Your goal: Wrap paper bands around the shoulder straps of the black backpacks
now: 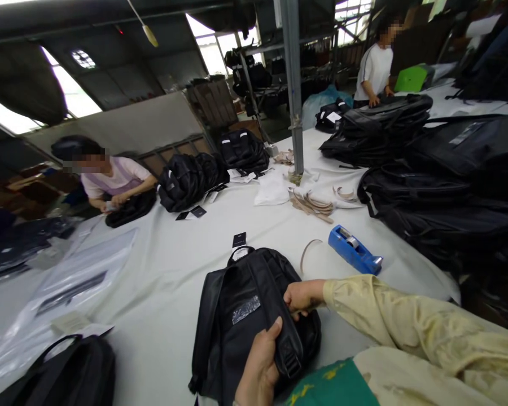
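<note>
A black backpack [224, 338] lies on the white-covered table in front of me, its straps facing up and its top handle pointing away. A clear shiny patch [246, 310] shows on its back panel, and a black tag [239, 239] rests just past the handle. My left hand [259, 361] grips the lower part of the right-side shoulder strap [275, 287], thumb on top and fingers partly hidden. Higher up, my right hand [303, 297] is closed in a fist at the same strap's outer edge. What lies inside that fist is hidden.
A blue tape dispenser [353, 248] and loose tan strips [311, 204] lie beyond my right arm. Black bags [449, 197] are piled at right; another bag [63, 375] is at lower left. A metal post [294, 84] rises ahead. Two people [121, 175] work across the table.
</note>
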{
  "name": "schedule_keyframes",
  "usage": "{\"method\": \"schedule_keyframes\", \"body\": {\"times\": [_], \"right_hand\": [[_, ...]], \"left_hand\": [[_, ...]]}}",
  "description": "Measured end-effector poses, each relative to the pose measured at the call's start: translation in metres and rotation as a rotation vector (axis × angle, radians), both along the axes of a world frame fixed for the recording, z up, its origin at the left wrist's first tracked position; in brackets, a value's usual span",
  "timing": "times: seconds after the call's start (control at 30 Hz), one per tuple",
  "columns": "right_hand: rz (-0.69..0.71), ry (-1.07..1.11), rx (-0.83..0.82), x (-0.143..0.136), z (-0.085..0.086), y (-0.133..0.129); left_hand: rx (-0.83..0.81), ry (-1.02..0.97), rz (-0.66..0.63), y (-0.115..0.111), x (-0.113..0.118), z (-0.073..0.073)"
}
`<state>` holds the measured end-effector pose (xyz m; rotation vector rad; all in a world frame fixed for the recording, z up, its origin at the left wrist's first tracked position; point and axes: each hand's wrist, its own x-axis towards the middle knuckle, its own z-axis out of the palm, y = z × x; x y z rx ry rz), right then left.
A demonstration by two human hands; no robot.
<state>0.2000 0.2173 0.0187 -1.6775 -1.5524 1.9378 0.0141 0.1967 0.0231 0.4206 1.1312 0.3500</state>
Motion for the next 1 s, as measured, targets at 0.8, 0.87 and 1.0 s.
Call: {"method": "schedule_keyframes", "body": {"times": [0.8,0.87,1.0], "right_hand": [[0.168,0.261,0.031,0.042,-0.032,0.019],[0.172,0.287,0.038,0.033,-0.034,0.023],[0.274,0.265,-0.03,0.032,-0.039,0.035]], "left_hand": [[0.191,-0.029,0.324,-0.039,0.048,0.0],[0.198,-0.075,0.346,-0.039,0.051,0.001],[0.201,-0.059,0.363,-0.034,0.045,-0.005]]}}
